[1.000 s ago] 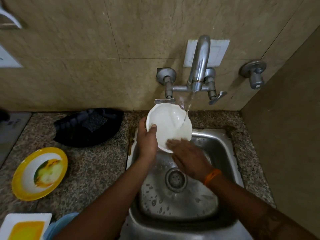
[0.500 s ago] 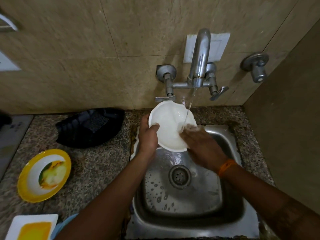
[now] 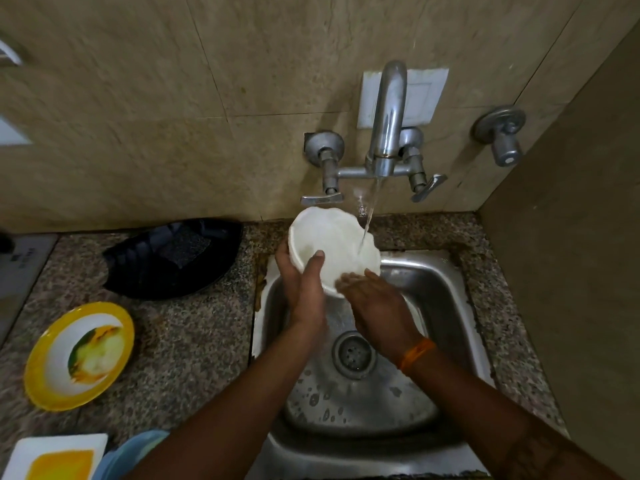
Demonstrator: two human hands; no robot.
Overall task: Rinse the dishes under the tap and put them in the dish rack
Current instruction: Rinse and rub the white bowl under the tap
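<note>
A white bowl (image 3: 337,242) with a wavy rim is tilted under the tap (image 3: 388,119), and the running water lands inside it on its right side. My left hand (image 3: 304,285) grips the bowl's lower left rim, thumb inside and fingers behind. My right hand (image 3: 375,303) lies with straight fingers against the bowl's lower inner wall. Both hands are above the steel sink (image 3: 446,292).
On the granite counter to the left lie a black tray (image 3: 173,258), a yellow-rimmed plate (image 3: 79,355) and, at the bottom left corner, a white square dish with yellow inside (image 3: 55,457). A second wall valve (image 3: 502,133) sticks out at the right, beside a side wall.
My right hand has slid from the bowl's right rim down to its lower inner wall. The bowl stays under the stream in my left hand.
</note>
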